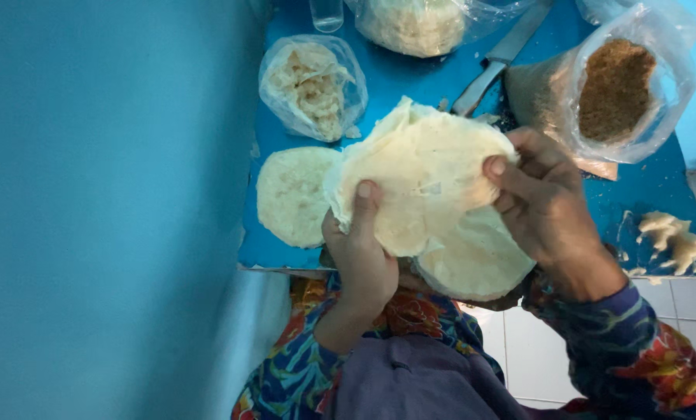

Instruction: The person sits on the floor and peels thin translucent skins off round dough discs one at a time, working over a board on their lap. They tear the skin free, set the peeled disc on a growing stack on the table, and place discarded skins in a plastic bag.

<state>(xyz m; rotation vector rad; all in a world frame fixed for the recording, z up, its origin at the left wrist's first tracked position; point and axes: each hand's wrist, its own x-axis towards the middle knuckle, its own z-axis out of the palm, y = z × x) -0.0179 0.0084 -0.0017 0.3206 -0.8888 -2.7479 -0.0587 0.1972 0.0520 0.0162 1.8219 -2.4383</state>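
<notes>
Held up over the edge of a blue table (410,78), a thin, pale, round sheet of flatbread dough (418,175), pinched at its lower rim by the left hand (361,260), thumb pressed flat on the front face and the other fingers hidden behind. At the sheet's right edge, the right hand (546,206), fingertips curled over the rim and pinching it. Apparently mid-step: one sheet being peeled apart from a second pale round sheet (476,264) hanging just below and behind it, touching along the lower edge; next move likely calling for a slow, even pull so the thin sheet does not tear. Flat on the table at left, a third cream-coloured round disc (289,194). Beyond it, an open clear plastic bag of torn pale scraps (313,82); at the top edge, another clear bag of whitish dough (414,23); at right, a clear bag of brown crumbly powder (616,89). Between the bags, a long metal knife (503,54). No labels or signs visible on any package. Near the right edge, loose lumps of pale dough (671,237).
</notes>
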